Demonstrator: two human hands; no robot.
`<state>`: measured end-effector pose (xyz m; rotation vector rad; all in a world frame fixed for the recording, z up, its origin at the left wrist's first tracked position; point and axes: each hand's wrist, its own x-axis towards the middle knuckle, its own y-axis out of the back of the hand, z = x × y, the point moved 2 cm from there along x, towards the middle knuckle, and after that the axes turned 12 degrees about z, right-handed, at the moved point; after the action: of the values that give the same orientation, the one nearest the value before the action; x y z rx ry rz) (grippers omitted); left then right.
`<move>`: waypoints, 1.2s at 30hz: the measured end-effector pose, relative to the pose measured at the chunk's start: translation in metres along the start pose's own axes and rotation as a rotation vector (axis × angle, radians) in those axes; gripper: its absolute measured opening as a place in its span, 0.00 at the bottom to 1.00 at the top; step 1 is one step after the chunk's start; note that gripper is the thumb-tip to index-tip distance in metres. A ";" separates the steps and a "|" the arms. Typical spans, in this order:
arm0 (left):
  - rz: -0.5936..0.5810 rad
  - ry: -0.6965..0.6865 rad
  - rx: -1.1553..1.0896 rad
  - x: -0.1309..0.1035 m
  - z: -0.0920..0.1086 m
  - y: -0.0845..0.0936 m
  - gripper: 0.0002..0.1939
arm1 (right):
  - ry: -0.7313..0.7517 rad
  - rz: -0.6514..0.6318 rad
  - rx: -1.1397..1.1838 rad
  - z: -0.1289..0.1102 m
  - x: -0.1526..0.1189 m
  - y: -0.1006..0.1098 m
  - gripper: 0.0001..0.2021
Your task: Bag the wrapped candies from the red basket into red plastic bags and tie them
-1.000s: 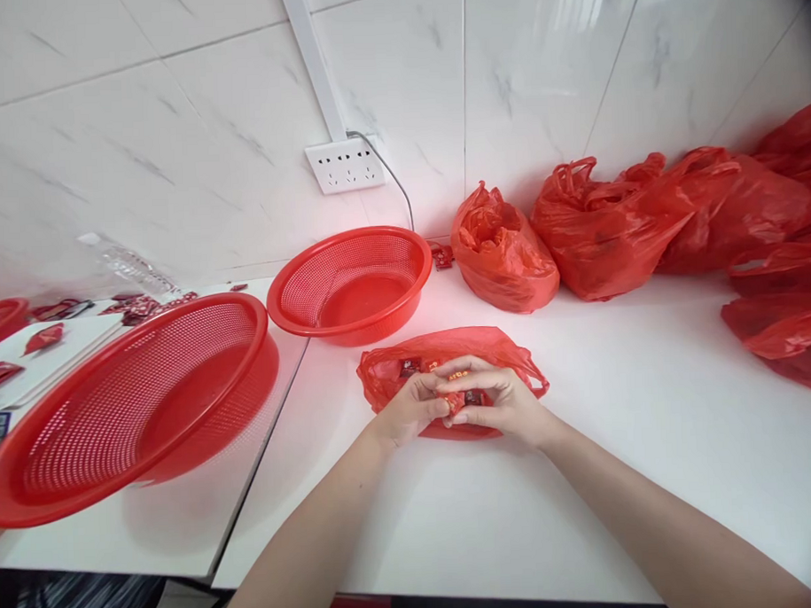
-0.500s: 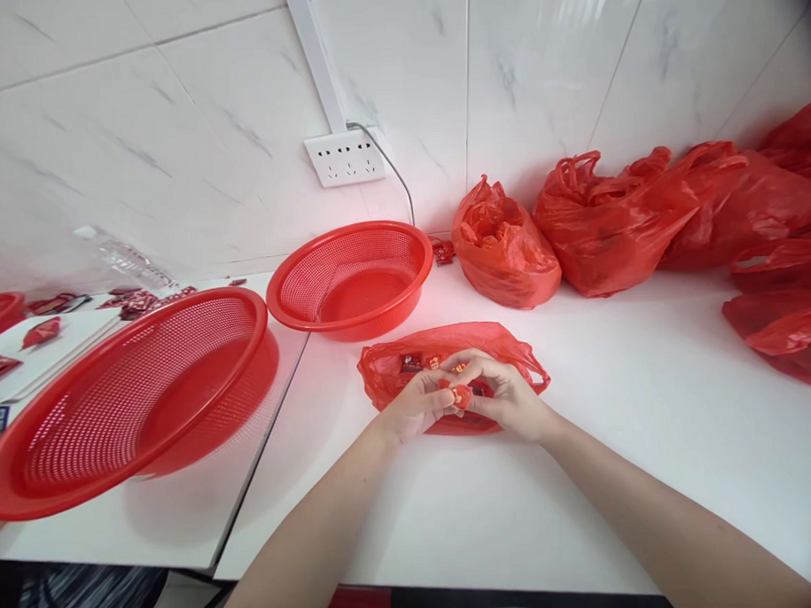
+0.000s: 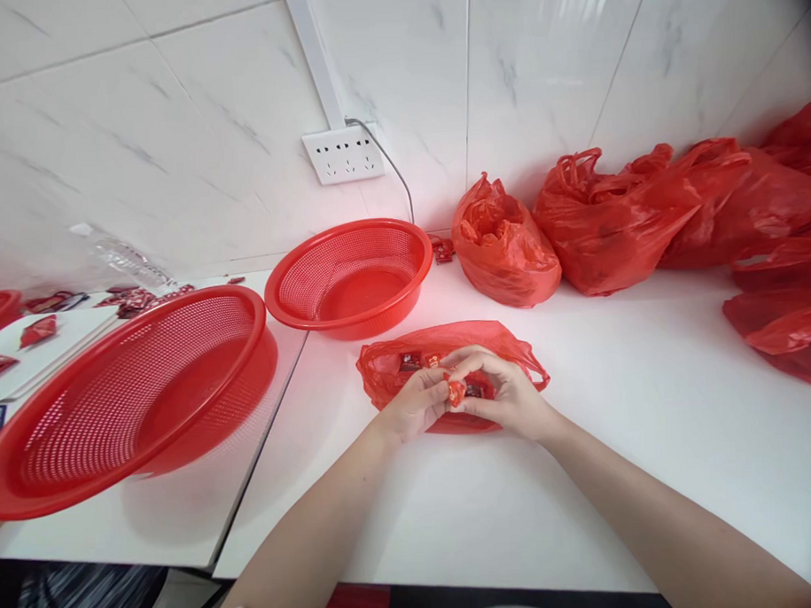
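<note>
A small red wrapped piece point(image 3: 456, 392) with light markings is pinched between the fingers of both my hands. My left hand point(image 3: 419, 403) grips its left side, and my right hand point(image 3: 505, 394) closes on its right side. Both hands are over an open red plastic bag point(image 3: 381, 362) that lies on the white table point(image 3: 466, 515). Inside the bag, small dark and red wrapped pieces point(image 3: 411, 362) show beside my fingers; my hands hide part of the contents.
Two red perforated baskets stand near, one behind the bag point(image 3: 365, 292) and a larger one at the left point(image 3: 202, 382). Knotted red bags point(image 3: 506, 247) line the wall at the right. A clear bottle point(image 3: 128, 260) and scattered packets lie at the far left.
The red piece has turned and looks narrower between my fingertips. My hands have hardly moved, and the bag and baskets stay in place.
</note>
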<state>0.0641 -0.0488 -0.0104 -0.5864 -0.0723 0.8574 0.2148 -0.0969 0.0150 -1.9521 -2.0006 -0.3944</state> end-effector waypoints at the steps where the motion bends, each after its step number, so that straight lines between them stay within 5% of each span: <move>1: 0.000 0.002 0.004 0.000 0.000 -0.001 0.18 | 0.002 -0.001 0.008 0.000 0.000 0.000 0.09; 17: -0.017 -0.047 0.106 -0.003 0.009 0.002 0.15 | 0.034 -0.029 -0.056 -0.005 -0.003 -0.006 0.05; 21: 0.142 -0.238 0.005 -0.004 0.037 0.019 0.17 | -0.030 0.079 -0.056 0.000 -0.003 -0.003 0.16; 27: 0.371 -0.553 -0.354 -0.018 0.086 0.057 0.12 | -0.137 0.224 0.013 0.019 -0.002 0.003 0.12; 36: 0.381 -0.745 -0.382 -0.034 0.106 0.073 0.15 | -0.208 0.199 0.039 0.026 -0.004 0.001 0.14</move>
<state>-0.0391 0.0121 0.0468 -0.6164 -0.8378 1.4176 0.2153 -0.0894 -0.0107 -2.2209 -1.8902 -0.1072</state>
